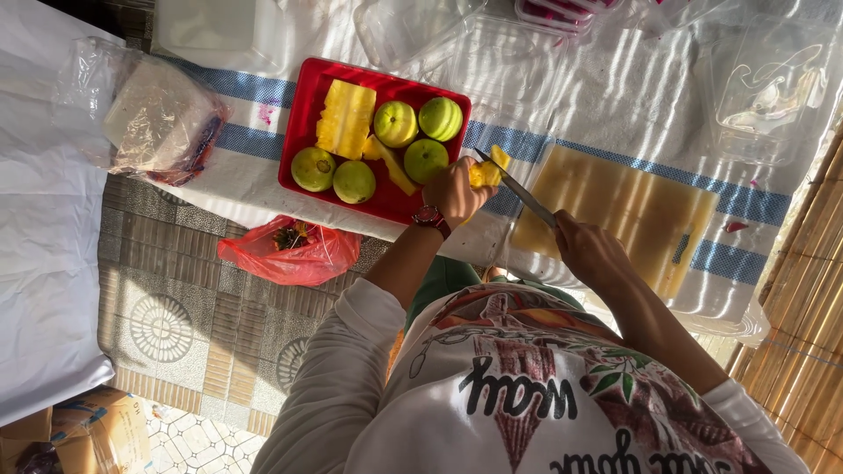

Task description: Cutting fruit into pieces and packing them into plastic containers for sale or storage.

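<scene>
**Pineapple piece under the knife beside a red tray**

The surface [615,96] fills the upper half of the frame, covered by a white cloth with blue stripes. White sheeting runs down the left edge, and patterned floor tiles show at lower left.

On the cloth at centre right lies a pale yellow cutting board [632,211], its long axis running from upper left to lower right.

Left of it sits a red tray [303,123], rectangular. It holds five green guavas, a large peeled pineapple block [345,118] standing toward the tray's upper left, and a thin yellow wedge among the fruit.

Clear plastic boxes [764,88] lie along the top edge and at upper right. What is in them cannot be made out. A plastic-wrapped bundle [158,118] rests at upper left.

A red bag [290,253] sits on the floor below the tray with dark scraps inside.

The left hand [452,191] is closed around a small yellow pineapple piece [487,171], held just off the tray's right edge, between tray and board.

The right hand [590,250] grips the handle of a knife [518,189]. Its long axis slants from lower right to upper left, and the tip points up-left, touching the pineapple piece.
</scene>
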